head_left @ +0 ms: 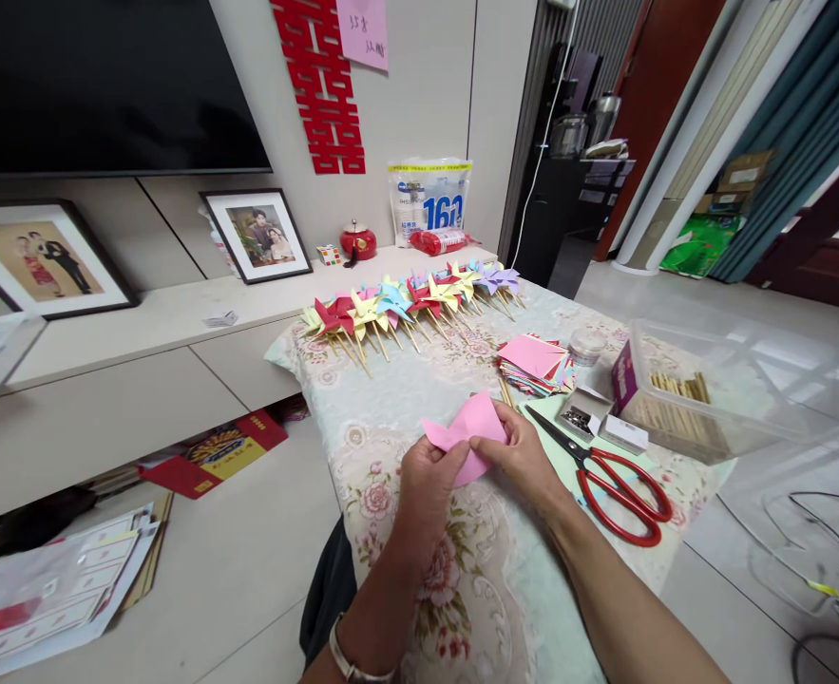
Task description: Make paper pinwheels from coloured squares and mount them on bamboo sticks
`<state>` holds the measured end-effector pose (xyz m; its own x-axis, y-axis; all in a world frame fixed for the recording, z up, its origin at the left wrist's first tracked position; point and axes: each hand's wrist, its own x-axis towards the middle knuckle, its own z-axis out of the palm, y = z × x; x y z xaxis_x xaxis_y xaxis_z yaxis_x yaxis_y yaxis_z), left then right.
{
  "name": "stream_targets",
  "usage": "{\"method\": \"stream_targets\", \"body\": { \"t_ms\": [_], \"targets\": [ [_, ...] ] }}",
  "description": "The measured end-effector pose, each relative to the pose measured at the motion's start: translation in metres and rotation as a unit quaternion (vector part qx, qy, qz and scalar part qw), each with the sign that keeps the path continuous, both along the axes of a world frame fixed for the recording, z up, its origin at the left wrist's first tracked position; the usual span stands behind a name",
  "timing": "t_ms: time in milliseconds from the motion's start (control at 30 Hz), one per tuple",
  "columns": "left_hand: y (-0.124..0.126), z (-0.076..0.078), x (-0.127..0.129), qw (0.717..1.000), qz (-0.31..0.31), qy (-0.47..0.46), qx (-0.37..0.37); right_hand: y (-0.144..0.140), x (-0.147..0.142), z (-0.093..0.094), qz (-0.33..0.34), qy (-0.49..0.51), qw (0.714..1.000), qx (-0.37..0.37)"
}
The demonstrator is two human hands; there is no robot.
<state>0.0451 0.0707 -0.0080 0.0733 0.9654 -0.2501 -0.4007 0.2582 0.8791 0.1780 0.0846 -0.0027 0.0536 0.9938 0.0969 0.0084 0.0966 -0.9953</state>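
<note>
Over the floral table [390,399], both hands pinch pink paper [464,432] (fingertips seemingly hidden).

Scissors [615,480] lie right of the hands; pinwheels [409,302] beyond; paper stack [535,365] between; sticks [676,388], seemingly, in a box [718,399].

A big black TV [98,85] is hanging on the pale wall [419,95]. A red paper cutout [323,85] and a pink note [363,30] are sticking to the wall beside it. Two framed photos [257,235] are leaning on a long, low white cabinet [105,380]. The floor [234,570] is looking pale and shiny, with papers [48,589] lying on it. Teal curtains [796,142] are hanging at the right, near a brown door [668,95].
</note>
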Motion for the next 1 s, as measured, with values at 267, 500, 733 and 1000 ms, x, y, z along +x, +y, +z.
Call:
{"method": "stream_targets", "body": {
  "t_ms": [267, 500, 733, 1000],
  "targets": [
    [-0.001, 0.002, -0.005, 0.999, 0.013, 0.027, -0.011, -0.004, 0.001, 0.002, 0.065, 0.045, 0.996, -0.031],
    [0.004, 0.005, -0.015, 0.999, -0.042, -0.017, -0.027, -0.005, 0.002, 0.0, 0.087, 0.146, 0.983, -0.075],
    [0.015, 0.01, -0.033, 0.999, -0.034, 0.021, -0.032, -0.001, 0.003, -0.003, -0.001, 0.058, 0.998, 0.012],
    [0.021, 0.009, -0.051, 0.997, -0.03, 0.059, -0.031, -0.007, 0.002, 0.002, 0.032, -0.084, 0.986, 0.139]
  ]
}}
